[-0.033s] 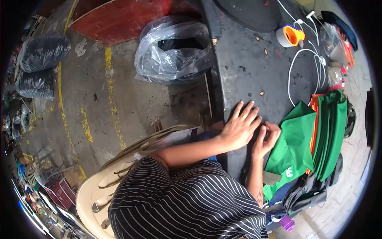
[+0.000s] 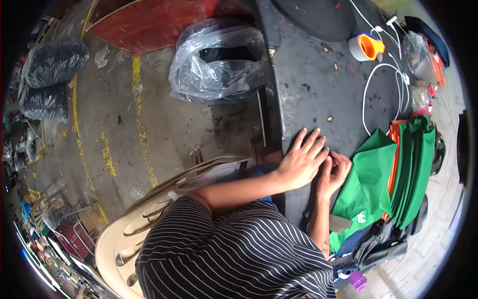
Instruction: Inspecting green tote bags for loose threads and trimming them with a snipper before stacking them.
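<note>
My left hand point(image 2: 302, 160) lies flat on the black tabletop point(image 2: 294, 102) near its edge, palm down, fingers spread and a gold-coloured ring on one finger. Close beside it rests my right hand point(image 2: 335, 172), its fingers curled in. The left hand's outer fingers are next to the right thumb. Whatever the right fingers may hold is hidden. Just right of that hand lies a piece of green fabric point(image 2: 366, 172) with white lettering, draped over the table. A stack of folded green fabric point(image 2: 416, 172) stands farther right, with an orange piece point(image 2: 393, 149) along its left side.
An orange-and-white tape roll point(image 2: 366, 47) and a looped white cable point(image 2: 366, 99) lie on the table among small scraps. A clear plastic bag point(image 2: 219, 74) hangs open left of the table. A beige plastic chair point(image 2: 112, 239) is beneath me. Filled dark bags point(image 2: 57, 65) lie far left.
</note>
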Demonstrator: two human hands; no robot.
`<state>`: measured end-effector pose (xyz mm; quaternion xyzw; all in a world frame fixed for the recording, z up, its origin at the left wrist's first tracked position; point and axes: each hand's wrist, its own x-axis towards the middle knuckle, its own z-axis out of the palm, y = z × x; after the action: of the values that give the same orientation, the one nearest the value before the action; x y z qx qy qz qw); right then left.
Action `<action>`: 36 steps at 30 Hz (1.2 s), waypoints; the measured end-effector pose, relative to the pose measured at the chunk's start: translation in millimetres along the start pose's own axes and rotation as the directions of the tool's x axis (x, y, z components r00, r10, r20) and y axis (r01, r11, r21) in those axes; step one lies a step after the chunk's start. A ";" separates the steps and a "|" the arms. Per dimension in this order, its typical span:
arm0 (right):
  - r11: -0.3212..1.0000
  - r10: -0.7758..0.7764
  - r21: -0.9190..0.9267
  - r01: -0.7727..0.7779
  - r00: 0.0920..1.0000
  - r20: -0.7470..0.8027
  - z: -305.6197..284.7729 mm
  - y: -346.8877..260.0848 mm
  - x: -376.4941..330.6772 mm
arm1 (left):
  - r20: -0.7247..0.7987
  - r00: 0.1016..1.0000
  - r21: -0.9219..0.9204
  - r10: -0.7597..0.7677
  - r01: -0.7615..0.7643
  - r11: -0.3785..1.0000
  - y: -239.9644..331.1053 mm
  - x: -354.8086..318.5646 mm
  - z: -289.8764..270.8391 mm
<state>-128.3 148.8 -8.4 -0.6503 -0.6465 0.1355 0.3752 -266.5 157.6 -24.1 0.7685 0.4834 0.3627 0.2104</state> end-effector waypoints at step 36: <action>0.750 0.129 0.632 -0.196 0.980 0.151 -5.0 27.8 0.9 | -0.138 0.988 0.096 0.073 -0.060 0.994 -5.3 -4.8 10.8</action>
<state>-104.4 151.3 -23.1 -0.5285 -0.5193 0.4126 0.5299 -262.7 155.9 -36.4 0.7654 0.4871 0.4006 0.1278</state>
